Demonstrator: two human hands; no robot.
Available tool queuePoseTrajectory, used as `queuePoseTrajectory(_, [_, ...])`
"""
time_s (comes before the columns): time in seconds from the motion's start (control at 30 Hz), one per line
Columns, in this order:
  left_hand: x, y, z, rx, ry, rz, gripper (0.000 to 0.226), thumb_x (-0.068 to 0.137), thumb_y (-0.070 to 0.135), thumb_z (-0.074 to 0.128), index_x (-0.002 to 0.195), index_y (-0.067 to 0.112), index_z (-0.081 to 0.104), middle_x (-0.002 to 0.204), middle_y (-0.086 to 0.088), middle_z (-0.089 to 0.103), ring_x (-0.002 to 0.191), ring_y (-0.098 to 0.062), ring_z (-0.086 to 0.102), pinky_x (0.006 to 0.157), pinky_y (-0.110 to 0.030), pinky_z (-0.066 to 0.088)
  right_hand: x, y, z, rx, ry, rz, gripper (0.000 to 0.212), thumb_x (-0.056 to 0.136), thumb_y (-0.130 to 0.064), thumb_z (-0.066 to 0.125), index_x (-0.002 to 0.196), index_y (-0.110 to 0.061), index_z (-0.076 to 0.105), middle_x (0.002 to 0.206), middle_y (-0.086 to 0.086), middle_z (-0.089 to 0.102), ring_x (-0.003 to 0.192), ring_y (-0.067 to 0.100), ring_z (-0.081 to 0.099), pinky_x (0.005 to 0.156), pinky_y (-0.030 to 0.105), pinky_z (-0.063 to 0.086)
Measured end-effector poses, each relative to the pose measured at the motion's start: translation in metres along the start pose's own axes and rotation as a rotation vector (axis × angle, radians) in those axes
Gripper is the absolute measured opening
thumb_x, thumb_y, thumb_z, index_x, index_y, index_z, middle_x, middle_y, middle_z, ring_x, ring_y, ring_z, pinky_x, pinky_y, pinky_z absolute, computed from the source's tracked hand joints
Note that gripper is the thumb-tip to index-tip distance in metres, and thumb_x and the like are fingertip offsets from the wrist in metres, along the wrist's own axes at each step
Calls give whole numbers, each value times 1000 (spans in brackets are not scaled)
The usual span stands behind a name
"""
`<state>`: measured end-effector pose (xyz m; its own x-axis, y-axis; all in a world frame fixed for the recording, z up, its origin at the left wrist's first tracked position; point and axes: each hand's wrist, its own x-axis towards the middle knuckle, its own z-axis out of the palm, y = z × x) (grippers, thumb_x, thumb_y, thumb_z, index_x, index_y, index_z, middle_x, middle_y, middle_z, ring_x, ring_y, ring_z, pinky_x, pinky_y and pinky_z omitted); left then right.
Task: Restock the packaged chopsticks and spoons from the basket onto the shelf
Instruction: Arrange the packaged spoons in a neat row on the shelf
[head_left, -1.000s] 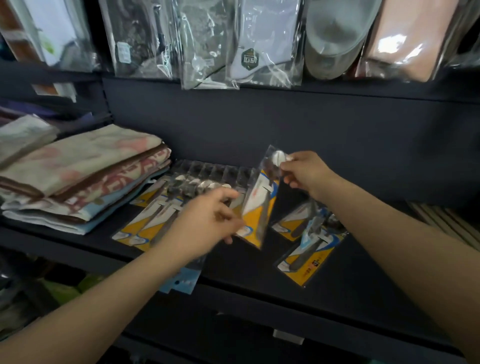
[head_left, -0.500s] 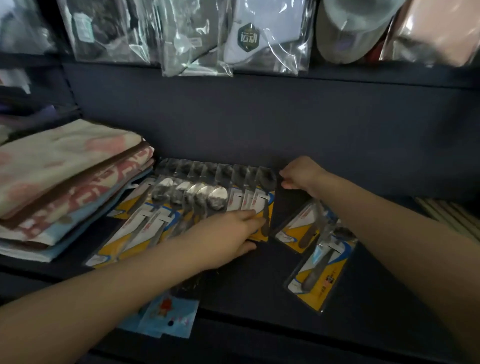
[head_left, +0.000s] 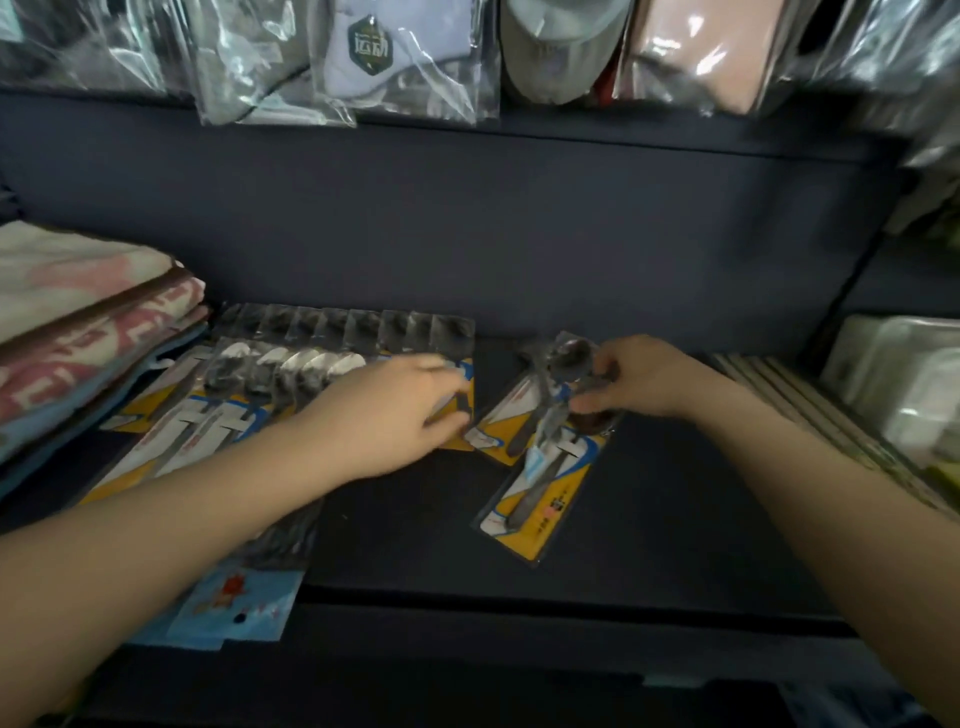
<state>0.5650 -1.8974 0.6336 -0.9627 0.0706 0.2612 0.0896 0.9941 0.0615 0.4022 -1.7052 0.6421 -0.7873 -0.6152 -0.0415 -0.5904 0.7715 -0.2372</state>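
Head view: the left hand (head_left: 402, 410) lies with fingers nearly straight on the right end of a row of spoon packs (head_left: 291, 374) fanned along the back of the shelf (head_left: 649, 519). The right hand (head_left: 636, 376) pinches the top of a spoon pack (head_left: 563, 358) mid-shelf; another pack (head_left: 540, 499) lies toward the front edge. Towels (head_left: 78, 332) are stacked at the left end.

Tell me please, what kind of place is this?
Probably a small general-goods shop: carded spoon packs lie in a row on a dark shelf, bagged socks hang above, and folded towels are stacked beside them.
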Motion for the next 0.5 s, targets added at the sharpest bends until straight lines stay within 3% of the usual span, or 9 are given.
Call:
queuePoseTrajectory(0.07, [-2,7,-7,-82,113,-5,39,86,42,42,112,21,63,108,2,63,101,-20,60,85,-38,49,-2,1,8,-73,3,22,46,76,-39,71,107,-7,59,108,5,58,103,23,55,77,28,40])
queuePoseTrajectory(0.13, [-5,16,-12,-141,189,-14,42,81,42,39,106,21,66,100,4,65,91,-18,62,78,-38,52,-2,3,15,18,16,44,39,77,-27,72,104,-1,63,107,14,64,101,26,61,77,29,44])
queuePoseTrajectory(0.2, [-9,25,-14,-193,245,-10,39,82,41,41,101,20,68,88,10,62,78,-8,60,71,-34,52,-4,10,13,388,27,44,10,78,-10,71,84,-2,67,80,15,64,68,11,65,61,22,46])
queuePoseTrajectory(0.23, [-10,31,-14,-229,263,-15,36,82,39,43,100,19,69,84,14,59,73,-1,57,69,-28,50,-8,13,7,614,33,56,7,81,-4,67,76,-7,65,68,10,61,52,2,60,51,16,46])
queuePoseTrajectory(0.27, [-12,36,-14,-271,278,-28,34,81,37,46,99,19,69,83,18,56,70,2,55,67,-19,47,-12,17,0,817,50,71,17,85,-1,62,72,-12,61,62,3,59,44,-3,55,45,12,47])
queuePoseTrajectory(0.3, [-13,42,-14,-314,288,-45,33,81,36,47,99,20,68,84,19,57,72,3,55,65,-12,44,-16,22,-6,954,79,51,22,88,-2,58,71,-15,59,58,-3,59,43,-3,54,44,10,47])
queuePoseTrajectory(0.37, [-16,56,-14,-404,310,-73,35,81,41,49,103,21,66,92,15,63,82,0,57,70,-11,44,-24,22,-22,1077,170,-49,24,90,-7,55,70,-19,58,53,-9,59,49,4,52,41,12,43])
queuePoseTrajectory(0.5, [-21,80,-11,-552,305,-156,32,87,40,53,114,24,59,94,21,62,91,2,57,76,-14,46,-31,-9,-41,1171,309,-253,22,91,-9,53,71,-14,59,51,0,57,45,16,43,36,17,32])
